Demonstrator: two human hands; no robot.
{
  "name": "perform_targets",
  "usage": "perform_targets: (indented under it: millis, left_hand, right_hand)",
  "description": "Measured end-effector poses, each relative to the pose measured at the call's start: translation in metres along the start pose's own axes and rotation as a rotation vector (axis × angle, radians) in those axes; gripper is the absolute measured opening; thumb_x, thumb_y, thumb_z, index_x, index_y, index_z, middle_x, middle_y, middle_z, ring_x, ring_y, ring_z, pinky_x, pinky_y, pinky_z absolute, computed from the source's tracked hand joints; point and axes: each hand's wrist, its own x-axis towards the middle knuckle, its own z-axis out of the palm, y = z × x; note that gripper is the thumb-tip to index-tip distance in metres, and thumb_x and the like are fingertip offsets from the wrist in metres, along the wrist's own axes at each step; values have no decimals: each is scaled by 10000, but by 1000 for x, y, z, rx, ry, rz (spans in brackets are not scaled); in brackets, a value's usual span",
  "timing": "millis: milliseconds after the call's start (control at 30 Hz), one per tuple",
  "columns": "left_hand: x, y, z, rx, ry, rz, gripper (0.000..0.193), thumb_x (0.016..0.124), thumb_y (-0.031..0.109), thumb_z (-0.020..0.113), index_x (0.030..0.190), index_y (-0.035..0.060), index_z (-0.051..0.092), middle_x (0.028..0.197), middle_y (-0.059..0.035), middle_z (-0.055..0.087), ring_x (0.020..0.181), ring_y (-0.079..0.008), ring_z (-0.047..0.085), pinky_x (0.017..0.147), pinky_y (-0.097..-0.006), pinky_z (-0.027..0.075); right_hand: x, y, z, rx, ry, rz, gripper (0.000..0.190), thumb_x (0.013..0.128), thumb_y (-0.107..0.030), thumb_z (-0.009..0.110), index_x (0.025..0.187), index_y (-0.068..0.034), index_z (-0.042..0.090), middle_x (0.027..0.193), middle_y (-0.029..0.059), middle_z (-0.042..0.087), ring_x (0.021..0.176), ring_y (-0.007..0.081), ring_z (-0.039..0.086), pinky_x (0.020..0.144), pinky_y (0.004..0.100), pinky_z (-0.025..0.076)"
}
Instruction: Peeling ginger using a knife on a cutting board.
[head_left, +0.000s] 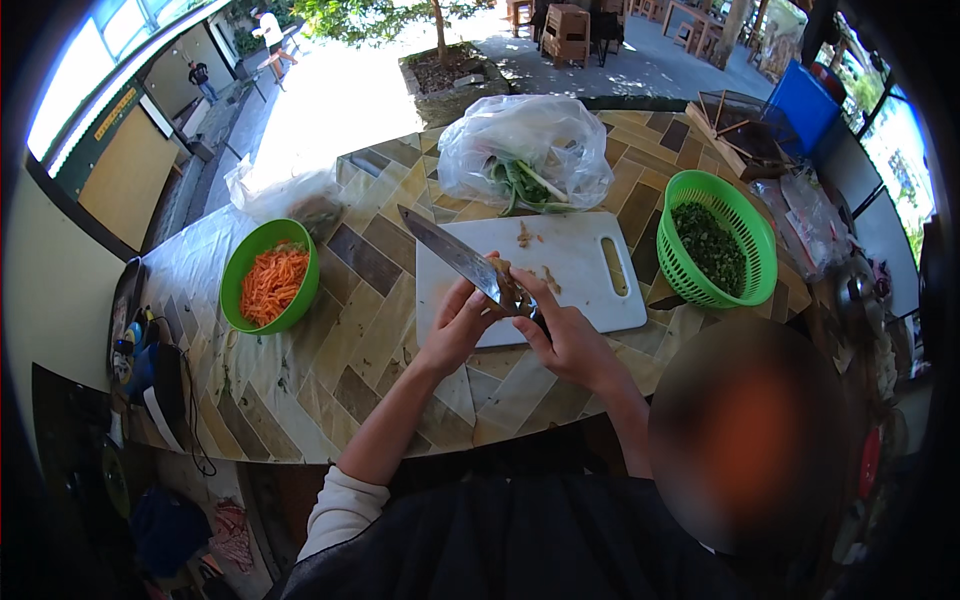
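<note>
My right hand grips the dark handle of a kitchen knife, whose broad blade points away and to the left. A brown, knobbly root, perhaps ginger, is pinched in my left hand, with the blade lying against it. Both hands are above the near part of a white plastic cutting board with a handle slot on its right side. Brown peelings lie on the board. Part of the root is hidden behind the blade and fingers.
Left stands a green bowl of shredded carrot; right, a green plastic colander of chopped greens. A clear plastic bag with leafy stalks lies behind the board on the tiled table. A blurred patch covers the lower right.
</note>
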Motion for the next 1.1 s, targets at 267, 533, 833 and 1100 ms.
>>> perform_targets:
  millis: [267, 533, 833, 1100]
  left_hand:
    - [0, 1, 4, 43, -10, 19, 522, 977, 201, 402, 1434, 41, 209, 1409, -104, 352, 1292, -248, 369, 1057, -457, 318]
    - [1, 6, -2, 33, -95, 24, 540, 981, 205, 401, 1442, 30, 182, 1427, -106, 323, 1285, -214, 373, 1054, -404, 313]
    - [1, 7, -4, -38, -67, 6, 590, 953, 212, 468, 1441, 40, 185, 1439, -96, 313, 1304, -232, 356, 1072, -427, 291]
    - [0, 9, 4, -26, -57, 7, 554, 972, 225, 427, 1438, 39, 192, 1339, -93, 417, 1203, -201, 445, 1004, -391, 357]
  right_hand:
    - [0, 3, 1, 14, 36, -13, 533, 931, -193, 497, 1393, -141, 237, 682, 176, 568, 603, 353, 577, 591, 397, 421]
    - [3, 11, -2, 94, 3, -129, 579, 937, -227, 487, 1428, -148, 188, 659, 211, 539, 599, 399, 551, 595, 427, 408]
    - [3, -3, -3, 92, -22, -44, 575, 930, -207, 496, 1427, -143, 215, 641, 189, 528, 559, 369, 503, 605, 404, 393]
    - [1, 5, -3, 120, -62, -9, 564, 935, -201, 482, 1431, -143, 221, 1118, 259, 572, 909, 428, 601, 820, 398, 447]
